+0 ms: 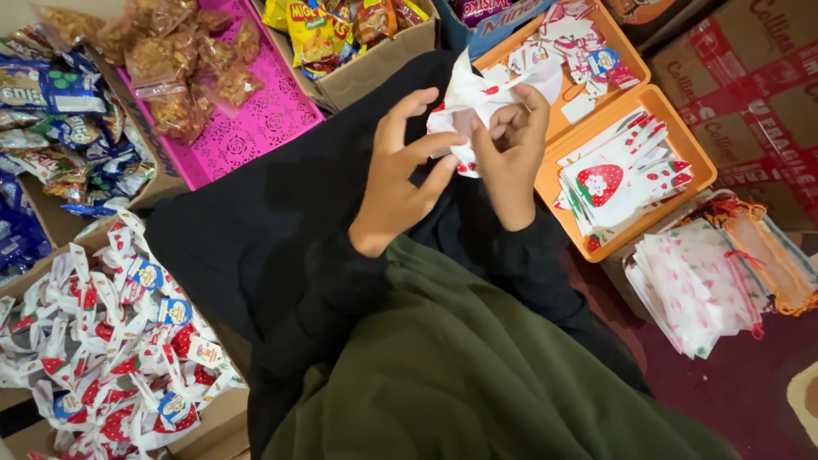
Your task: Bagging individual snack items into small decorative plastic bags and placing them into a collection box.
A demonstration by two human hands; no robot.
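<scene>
i see the small white strawberry-print bag [477,106] held up over the lap, between both hands. my right hand [511,158] pinches its edge with curled fingers; my left hand [400,175] is half open, thumb and forefinger on it. i'd keep the mouth spread, close above the orange tray [690,145] of flat bags.
</scene>
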